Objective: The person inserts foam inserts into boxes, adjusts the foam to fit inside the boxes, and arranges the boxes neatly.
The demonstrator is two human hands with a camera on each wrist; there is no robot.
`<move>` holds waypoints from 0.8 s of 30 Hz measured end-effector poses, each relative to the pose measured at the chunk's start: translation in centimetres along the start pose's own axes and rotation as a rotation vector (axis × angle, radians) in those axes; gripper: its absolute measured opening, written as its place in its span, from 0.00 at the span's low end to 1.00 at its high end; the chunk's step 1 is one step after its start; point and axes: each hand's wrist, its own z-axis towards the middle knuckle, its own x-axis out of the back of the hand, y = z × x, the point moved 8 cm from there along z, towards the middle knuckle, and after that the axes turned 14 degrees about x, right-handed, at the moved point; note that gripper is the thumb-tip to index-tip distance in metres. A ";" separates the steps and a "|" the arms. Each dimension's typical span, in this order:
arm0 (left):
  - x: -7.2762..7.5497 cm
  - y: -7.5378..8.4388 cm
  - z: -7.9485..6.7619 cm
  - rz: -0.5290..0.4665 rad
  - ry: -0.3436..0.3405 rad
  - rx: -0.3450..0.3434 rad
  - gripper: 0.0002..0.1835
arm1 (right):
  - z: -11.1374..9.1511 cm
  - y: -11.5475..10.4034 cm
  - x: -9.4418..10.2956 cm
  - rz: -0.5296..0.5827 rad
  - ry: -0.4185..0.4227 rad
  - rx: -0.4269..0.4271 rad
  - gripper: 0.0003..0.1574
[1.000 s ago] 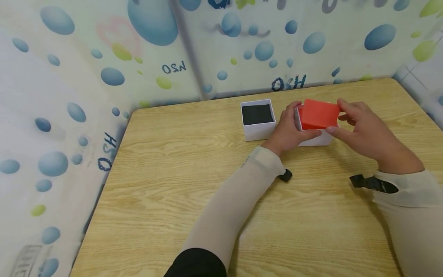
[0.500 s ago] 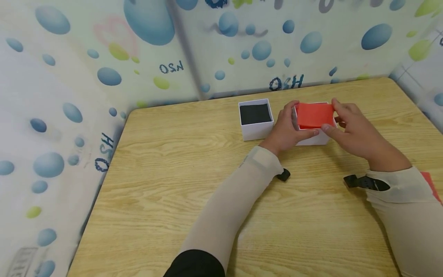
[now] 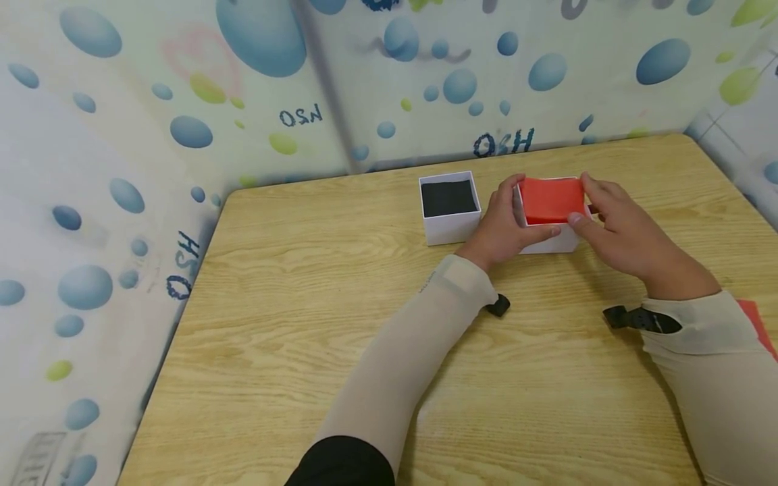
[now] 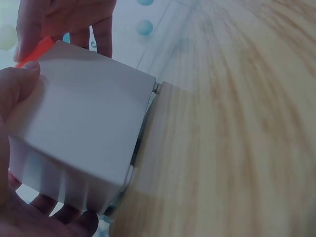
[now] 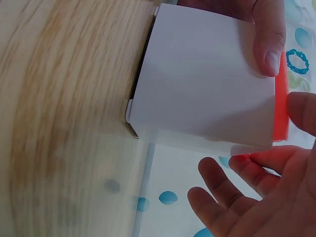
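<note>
A white box (image 3: 550,241) with an uncovered top stands at the right rear of the table. My left hand (image 3: 501,226) grips its left side, thumb across the front and fingers round the far side. In the mouth of this box lies a red rectangular piece (image 3: 553,200). My right hand (image 3: 620,226) pinches the right end of that piece between thumb and index finger. From the right wrist, a red strip shows past the box rim, with the thumb beside it and the other fingers spread apart. The inside of the box below the red piece is hidden.
Just left of my left hand stands a second white box (image 3: 452,231), with a black sheet (image 3: 450,199) inside. Another red piece (image 3: 756,324) pokes out behind the right sleeve. The wooden table (image 3: 292,304) meets a patterned sheet (image 3: 255,135) at its back and left.
The red piece was tilted and raised over the box; it has come down level into the mouth. My right hand lowered with it, while the left kept its grip.
</note>
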 end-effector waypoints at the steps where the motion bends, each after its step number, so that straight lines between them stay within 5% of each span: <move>1: 0.0 0.0 0.0 0.000 0.001 0.000 0.57 | 0.0 0.0 0.0 -0.008 -0.001 0.000 0.50; 16: 0.1 0.1 0.0 -0.006 0.005 0.012 0.57 | 0.0 -0.1 0.1 -0.081 0.018 -0.014 0.46; 24: 0.1 0.1 0.0 -0.006 0.008 0.012 0.57 | 0.2 -3.1 0.2 -0.173 0.057 0.083 0.42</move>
